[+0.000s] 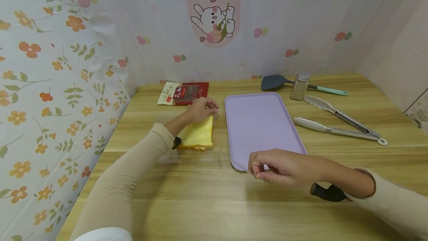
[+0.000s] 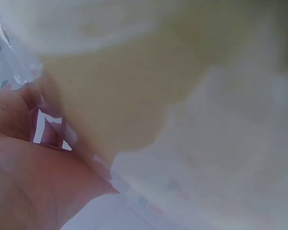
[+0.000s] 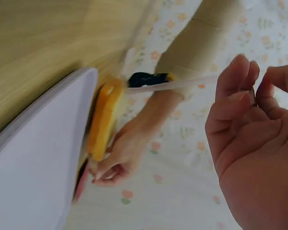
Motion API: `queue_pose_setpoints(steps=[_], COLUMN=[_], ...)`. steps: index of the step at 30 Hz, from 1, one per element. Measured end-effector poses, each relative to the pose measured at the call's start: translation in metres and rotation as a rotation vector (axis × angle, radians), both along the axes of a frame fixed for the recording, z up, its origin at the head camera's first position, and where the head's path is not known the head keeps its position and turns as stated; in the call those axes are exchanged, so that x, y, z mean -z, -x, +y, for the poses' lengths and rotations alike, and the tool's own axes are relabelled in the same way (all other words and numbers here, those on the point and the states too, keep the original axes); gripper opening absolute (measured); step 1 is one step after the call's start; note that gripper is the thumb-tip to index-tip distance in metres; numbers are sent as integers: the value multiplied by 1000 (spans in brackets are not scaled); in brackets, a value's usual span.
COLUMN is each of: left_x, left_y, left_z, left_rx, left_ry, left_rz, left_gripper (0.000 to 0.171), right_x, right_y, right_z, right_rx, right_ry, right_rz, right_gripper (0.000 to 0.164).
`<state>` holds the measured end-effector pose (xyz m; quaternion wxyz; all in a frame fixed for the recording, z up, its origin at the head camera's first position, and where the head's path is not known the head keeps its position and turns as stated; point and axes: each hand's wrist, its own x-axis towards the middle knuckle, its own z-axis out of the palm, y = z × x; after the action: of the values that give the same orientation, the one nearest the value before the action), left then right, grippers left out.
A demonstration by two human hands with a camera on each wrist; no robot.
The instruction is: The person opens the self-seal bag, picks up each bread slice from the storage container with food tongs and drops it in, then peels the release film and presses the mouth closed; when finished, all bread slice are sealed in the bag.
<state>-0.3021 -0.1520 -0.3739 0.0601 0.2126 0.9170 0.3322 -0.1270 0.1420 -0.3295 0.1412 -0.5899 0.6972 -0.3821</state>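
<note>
A stack of yellow, square, bread-like slices (image 1: pixel 200 133) lies left of the lilac tray (image 1: pixel 260 122). Clear plastic film surrounds the slices, though its full outline is hard to make out. At the back edge of the stack, my left hand (image 1: pixel 202 110) has curled fingers; its wrist view shows clear plastic (image 2: pixel 230 134) gathered in that hand. My right hand (image 1: pixel 284 166) hovers over the tray's near right corner, thumb and fingers pinched together. In the right wrist view a thin translucent strip of film (image 3: pixel 187 83) stretches towards these fingertips.
Behind the left hand lies a red and cream spice packet (image 1: pixel 190 94). Right of the tray are a spatula (image 1: pixel 274 82), a shaker jar (image 1: pixel 300 86) and opened metal tongs (image 1: pixel 347 122). Patterned cloth (image 1: pixel 60 103) borders the wooden table (image 1: pixel 207 203) at the left and back.
</note>
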Motion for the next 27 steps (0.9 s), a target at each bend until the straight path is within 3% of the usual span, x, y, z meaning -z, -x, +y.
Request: queue_pose_setpoints(steps=[9,13,16,21,27], left_x=[-1,-1,-2,-3,-3], left_y=[0,1,1,0,1], left_z=[-2,-1,-1,-1,1], left_rx=[-7,-15,-19,-9,1], left_ry=[18,18,16,28,36], left_rz=[-11,-17,-21,-45,-49], left_gripper=[16,14,14,15,16], right_x=[-25,-38,-45,-48,-42], right_y=[-24,-29,-27,-11,19], right_z=[5,5,10,30,77], right_rx=[-407,-488,-456,-310,-60], right_ry=[52,93,137,203,201], right_rz=[108,150,129,60,86], right_gripper=[5,11,12,7,30])
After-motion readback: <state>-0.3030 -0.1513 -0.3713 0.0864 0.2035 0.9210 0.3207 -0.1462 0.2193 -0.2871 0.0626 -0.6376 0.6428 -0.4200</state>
